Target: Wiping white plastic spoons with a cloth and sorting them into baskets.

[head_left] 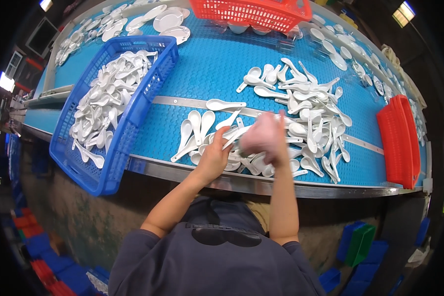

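My left hand (213, 157) pinches the handle of a white soup spoon (236, 136) just over the near edge of the blue belt. Smeared by motion, my right hand (279, 154) grips a pink cloth (260, 135) against the far end of that spoon, which the cloth hides. Below and around both hands lie many loose white spoons. A larger heap of spoons (308, 93) spreads over the belt to the right. On the left, a few spoons (195, 123) lie side by side, bowls pointing away from me.
A blue plastic basket (114, 176) full of white spoons stands at the left, overhanging the belt's near edge. Red baskets sit at the far side (251, 15) and the right end (397, 140). White plates (167, 20) lie at the back left. A metal strip (182, 102) crosses the belt (202, 59).
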A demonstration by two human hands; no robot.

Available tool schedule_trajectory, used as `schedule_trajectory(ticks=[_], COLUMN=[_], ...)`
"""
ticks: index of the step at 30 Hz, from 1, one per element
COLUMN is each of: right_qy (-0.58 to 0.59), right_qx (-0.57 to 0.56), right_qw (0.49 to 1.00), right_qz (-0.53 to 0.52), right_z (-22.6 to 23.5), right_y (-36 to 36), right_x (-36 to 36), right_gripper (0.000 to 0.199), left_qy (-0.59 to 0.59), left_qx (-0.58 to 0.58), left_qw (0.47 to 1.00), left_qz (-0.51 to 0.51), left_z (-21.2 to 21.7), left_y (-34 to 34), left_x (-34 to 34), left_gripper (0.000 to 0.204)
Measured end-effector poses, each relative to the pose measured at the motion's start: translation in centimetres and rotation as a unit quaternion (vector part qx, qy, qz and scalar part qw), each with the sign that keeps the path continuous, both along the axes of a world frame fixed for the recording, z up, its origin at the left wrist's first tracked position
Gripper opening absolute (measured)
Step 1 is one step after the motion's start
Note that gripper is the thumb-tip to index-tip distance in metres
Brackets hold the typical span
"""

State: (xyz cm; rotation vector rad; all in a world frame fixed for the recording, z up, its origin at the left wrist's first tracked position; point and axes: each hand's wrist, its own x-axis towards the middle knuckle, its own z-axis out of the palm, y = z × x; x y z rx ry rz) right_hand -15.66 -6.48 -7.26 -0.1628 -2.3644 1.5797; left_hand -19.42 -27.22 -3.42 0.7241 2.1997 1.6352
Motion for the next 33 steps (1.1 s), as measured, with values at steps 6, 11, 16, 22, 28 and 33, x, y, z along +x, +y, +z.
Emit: schedule_trajectory(ticks=[6, 11, 16, 22, 28, 33], right_qy=[-0.07, -0.115, -0.172, -0.003, 0.145, 0.02], right_qx=[-0.261, 0.091, 0.154, 0.113, -0.392, 0.025], right_qw=[0.962, 0.989, 0.973, 0.987, 0.892, 0.997], right_qz=[-0.045, -0.018, -0.008, -0.112, -0.171, 0.073], right_z=[3.2, 3.8, 3.8, 3.5, 1.7, 5.6], right_y=[-5.0, -5.8, -5.8, -4.9, -0.1, -1.1], right_x=[0.3, -0.1, -1.1, -1.8, -1.3, -1.8], right_gripper=[0.112, 0.119, 0.094, 0.061, 0.05, 0.081], left_qy=[-0.03, -0.164, -0.116, -0.157, -0.111, -0.079], left_qx=[0.004, -0.011, -0.013, -0.02, 0.007, -0.048], left_qw=[0.999, 0.986, 0.993, 0.987, 0.994, 0.995], left_qz=[-0.008, -0.011, -0.033, -0.019, -0.013, -0.046], left_z=[-2.4, -1.8, -1.8, -2.1, -2.3, -0.7], left_y=[-0.1, -0.4, -0.2, -0.5, 0.1, -0.5], left_x=[0.5, 0.7, 1.4, 0.4, -0.9, -0.8], left_gripper=[0.046, 0.045, 0.042, 0.045, 0.05, 0.058])
